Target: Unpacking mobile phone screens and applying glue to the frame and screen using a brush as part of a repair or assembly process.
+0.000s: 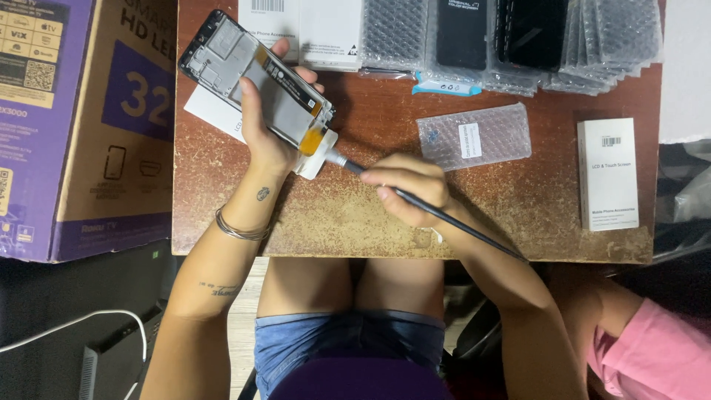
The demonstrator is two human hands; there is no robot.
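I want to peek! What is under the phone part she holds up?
Under the phone frame in the left hand lies a flat white box on the brown table. The frame and hand hide most of the box.

White box (608, 175), bubble pouch (474, 136), purple carton (74, 126)
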